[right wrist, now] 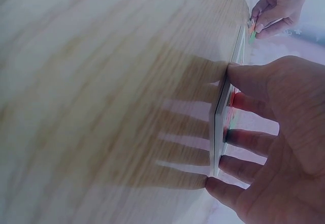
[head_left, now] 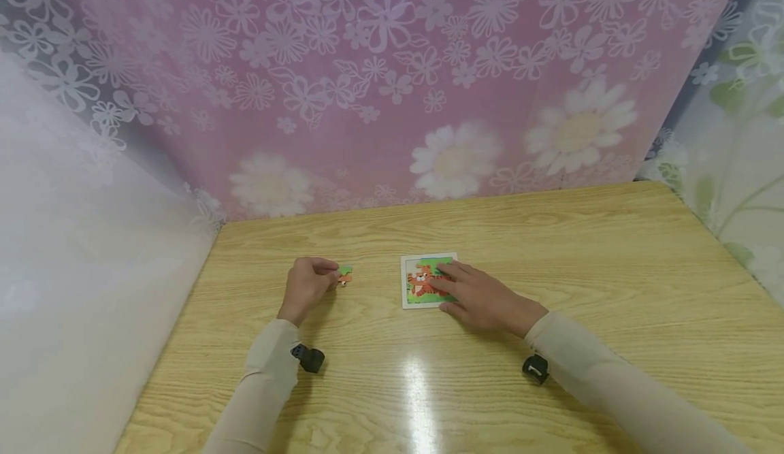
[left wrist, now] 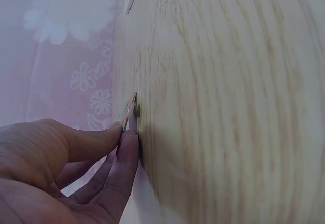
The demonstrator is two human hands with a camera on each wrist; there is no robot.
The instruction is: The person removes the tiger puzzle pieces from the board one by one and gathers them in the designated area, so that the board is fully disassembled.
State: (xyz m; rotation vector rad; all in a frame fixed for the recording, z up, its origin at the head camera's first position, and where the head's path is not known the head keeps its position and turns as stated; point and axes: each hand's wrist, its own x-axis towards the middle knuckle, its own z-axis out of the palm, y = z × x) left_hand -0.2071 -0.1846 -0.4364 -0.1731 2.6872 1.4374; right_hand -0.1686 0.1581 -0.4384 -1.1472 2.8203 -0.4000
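Note:
My left hand [head_left: 306, 286] pinches a green and orange jigsaw piece [head_left: 346, 276] between thumb and fingertips, just over the table. In the left wrist view this piece [left wrist: 129, 112] is seen nearly edge-on. To its right lies a square, white-framed jigsaw puzzle [head_left: 416, 297] with an orange striped tiger on green. Pale backing shows at the upper left of its picture, near the tiger's head. My right hand [head_left: 480, 297] rests over the puzzle's right side with fingers spread, covering part of the picture. In the right wrist view its fingertips touch the board [right wrist: 219, 127] and its edge.
Both items are on a wood-grain table [head_left: 600, 263]. A pink flowered curtain [head_left: 367, 134] hangs along the back edge, with a whitish sheet [head_left: 92, 270] at the left and a leafy one [head_left: 735, 168] at the right. Dark cameras [head_left: 311, 359] sit at both wrists.

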